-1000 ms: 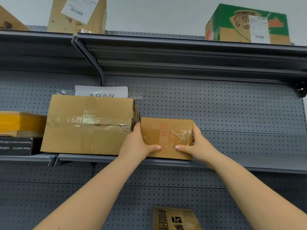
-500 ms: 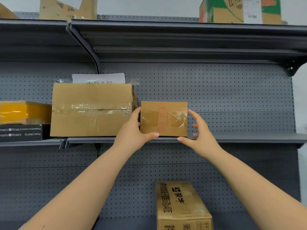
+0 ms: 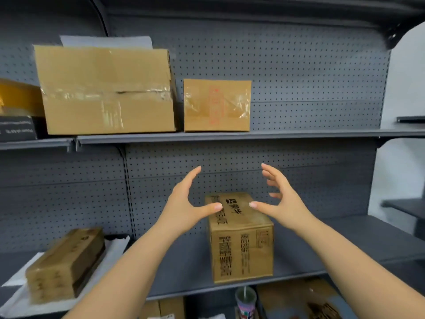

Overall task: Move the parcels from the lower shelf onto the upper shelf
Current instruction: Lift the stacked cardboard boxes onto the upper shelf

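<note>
Brown cardboard parcel with black print [image 3: 241, 249] stands on the grey metal lower shelf [image 3: 345, 245], roughly mid-span, short end toward me, close to the front edge. Small brown cardboard parcel with red print and clear tape [image 3: 217, 105] sits upright on the grey metal upper shelf [image 3: 299, 134], at the front edge. It is just beside the large taped brown cardboard box [image 3: 108, 90] on its left. There's a thin dark gap between them; can't tell if they touch.

My left hand [image 3: 184, 203] and right hand [image 3: 282, 201] are both spread wide, holding nothing. Palms face each other, thumbs point inward, fingers angle up. They hang between the two shelf levels, in front of the black-print parcel's top, one on each side. Thumb tips overlap its top face in view; can't tell if there is contact.

Outward:
- Left end of the lower level: long brown cardboard box [image 3: 66, 263] lying on a white plastic mailer [image 3: 115, 247].
- Far left of the upper level: yellow box [image 3: 20, 97] stacked on a black box with white text [image 3: 17, 130], on a separate shelf section.
- White paper sheet [image 3: 108, 41] sticks up behind the large box.
- Grey pegboard back panel [image 3: 299, 65] behind everything.
- Under the lower shelf: patterned lidded cup [image 3: 245, 300] and more brown cardboard boxes [image 3: 299, 300], blurred.
</note>
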### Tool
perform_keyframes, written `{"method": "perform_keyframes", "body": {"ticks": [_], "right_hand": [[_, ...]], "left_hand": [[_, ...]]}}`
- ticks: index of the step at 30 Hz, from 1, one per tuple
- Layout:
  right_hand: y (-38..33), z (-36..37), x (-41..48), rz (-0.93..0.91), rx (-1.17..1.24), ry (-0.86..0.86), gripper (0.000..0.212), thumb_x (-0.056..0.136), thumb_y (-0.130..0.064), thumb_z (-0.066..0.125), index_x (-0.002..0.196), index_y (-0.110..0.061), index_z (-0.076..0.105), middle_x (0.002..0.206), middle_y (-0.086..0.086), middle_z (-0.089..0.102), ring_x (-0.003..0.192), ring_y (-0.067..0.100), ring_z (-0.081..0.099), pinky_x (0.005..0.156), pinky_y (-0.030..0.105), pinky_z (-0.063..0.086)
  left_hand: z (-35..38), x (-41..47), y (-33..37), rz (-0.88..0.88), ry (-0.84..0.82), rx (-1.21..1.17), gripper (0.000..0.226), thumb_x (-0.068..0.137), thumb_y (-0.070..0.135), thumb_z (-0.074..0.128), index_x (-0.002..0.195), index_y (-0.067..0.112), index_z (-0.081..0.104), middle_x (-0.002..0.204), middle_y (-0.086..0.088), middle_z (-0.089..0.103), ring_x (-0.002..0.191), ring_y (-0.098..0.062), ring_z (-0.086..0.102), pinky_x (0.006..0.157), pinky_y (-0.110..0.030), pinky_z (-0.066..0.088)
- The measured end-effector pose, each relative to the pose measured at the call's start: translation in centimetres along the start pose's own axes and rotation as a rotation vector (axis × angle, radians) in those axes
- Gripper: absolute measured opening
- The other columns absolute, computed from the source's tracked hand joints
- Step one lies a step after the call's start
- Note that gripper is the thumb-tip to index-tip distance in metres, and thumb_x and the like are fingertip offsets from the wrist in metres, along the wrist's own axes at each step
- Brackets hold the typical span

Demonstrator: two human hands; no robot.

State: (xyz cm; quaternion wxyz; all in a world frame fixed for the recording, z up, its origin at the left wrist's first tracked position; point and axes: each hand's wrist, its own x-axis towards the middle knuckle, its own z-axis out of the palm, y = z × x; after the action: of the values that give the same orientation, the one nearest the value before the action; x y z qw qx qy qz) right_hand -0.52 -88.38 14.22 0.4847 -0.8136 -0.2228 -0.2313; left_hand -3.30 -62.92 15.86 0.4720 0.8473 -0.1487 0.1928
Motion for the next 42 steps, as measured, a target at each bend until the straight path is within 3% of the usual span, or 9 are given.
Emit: {"method": "perform_keyframes", "body": {"ticks": [10, 14, 16, 20, 25, 28, 32, 42], "right_hand": [[12.6, 1.4, 0.0, 0.281, 0.028, -0.116, 0.102, 0.058, -0.051, 0.083, 0.141, -0.057, 0.024, 0.155, -0.024, 0.019, 0.144, 0.006, 0.017, 0.115, 0.043, 0.025], [17.7, 2.6, 0.6, 0.388, 0.066, -0.212, 0.112, 0.054, -0.048, 0.089, 0.141, -0.059, 0.020, 0.155, -0.023, 0.018, 0.143, 0.007, 0.017, 0.115, 0.044, 0.026], [19.6, 3.2, 0.6, 0.408, 0.110, -0.244, 0.114, 0.050, -0.049, 0.092, 0.139, -0.062, 0.021, 0.154, -0.022, 0.025, 0.143, 0.007, 0.023, 0.115, 0.047, 0.031], [21.7, 4.2, 0.6, 0.404, 0.216, -0.255, 0.114, 0.053, -0.034, 0.095, 0.136, -0.065, 0.023, 0.142, -0.029, 0.040, 0.133, 0.006, 0.042, 0.108, 0.044, 0.042], [21.3, 4.9, 0.8, 0.374, 0.270, -0.270, 0.118, 0.057, -0.018, 0.094, 0.138, -0.064, 0.022, 0.132, -0.027, 0.053, 0.122, 0.000, 0.054, 0.103, 0.037, 0.046], [20.3, 4.7, 0.8, 0.373, 0.289, -0.247, 0.112, 0.058, -0.012, 0.093, 0.136, -0.061, 0.028, 0.131, -0.022, 0.053, 0.119, 0.000, 0.055, 0.105, 0.041, 0.046], [18.2, 3.8, 0.8, 0.349, 0.298, -0.230, 0.108, 0.059, -0.012, 0.092, 0.134, -0.060, 0.031, 0.131, -0.018, 0.054, 0.117, 0.004, 0.058, 0.103, 0.044, 0.048], [8.0, -0.3, -2.2, 0.279, 0.257, -0.199, 0.108, 0.055, -0.023, 0.093, 0.133, -0.060, 0.028, 0.129, -0.015, 0.057, 0.111, 0.007, 0.063, 0.098, 0.041, 0.052]], "left_hand": [[8.9, 2.1, -9.3, -0.202, -0.054, -0.136, 0.098, 0.063, 0.043, 0.087, 0.137, 0.061, 0.026, 0.158, 0.012, 0.018, 0.146, -0.014, 0.018, 0.116, -0.043, 0.023], [12.2, 3.3, -12.9, -0.282, -0.037, -0.166, 0.098, 0.044, 0.064, 0.086, 0.120, 0.080, 0.026, 0.161, 0.009, 0.016, 0.150, -0.015, 0.014, 0.118, -0.051, 0.025], [13.4, 3.5, -14.7, -0.323, -0.012, -0.214, 0.103, 0.039, 0.067, 0.088, 0.123, 0.078, 0.029, 0.158, 0.010, 0.027, 0.146, -0.017, 0.026, 0.114, -0.053, 0.032], [14.5, 3.8, -16.7, -0.322, 0.010, -0.346, 0.107, 0.045, 0.046, 0.095, 0.133, 0.063, 0.036, 0.136, 0.021, 0.055, 0.125, -0.006, 0.055, 0.106, -0.045, 0.045], [14.4, 3.9, -16.3, -0.328, -0.004, -0.334, 0.098, 0.054, 0.028, 0.096, 0.128, 0.061, 0.041, 0.125, 0.026, 0.061, 0.114, 0.003, 0.060, 0.104, -0.039, 0.047], [14.0, 3.8, -15.5, -0.324, 0.002, -0.347, 0.096, 0.051, 0.033, 0.096, 0.126, 0.059, 0.043, 0.128, 0.022, 0.060, 0.116, -0.003, 0.060, 0.103, -0.044, 0.048], [12.9, 3.6, -13.8, -0.299, 0.003, -0.354, 0.096, 0.046, 0.039, 0.095, 0.125, 0.060, 0.044, 0.128, 0.020, 0.060, 0.116, -0.005, 0.061, 0.102, -0.044, 0.049], [7.1, -0.3, -5.6, -0.159, -0.041, -0.319, 0.094, 0.056, 0.031, 0.091, 0.134, 0.046, 0.040, 0.124, 0.017, 0.062, 0.103, 0.002, 0.065, 0.095, -0.030, 0.053]]}}
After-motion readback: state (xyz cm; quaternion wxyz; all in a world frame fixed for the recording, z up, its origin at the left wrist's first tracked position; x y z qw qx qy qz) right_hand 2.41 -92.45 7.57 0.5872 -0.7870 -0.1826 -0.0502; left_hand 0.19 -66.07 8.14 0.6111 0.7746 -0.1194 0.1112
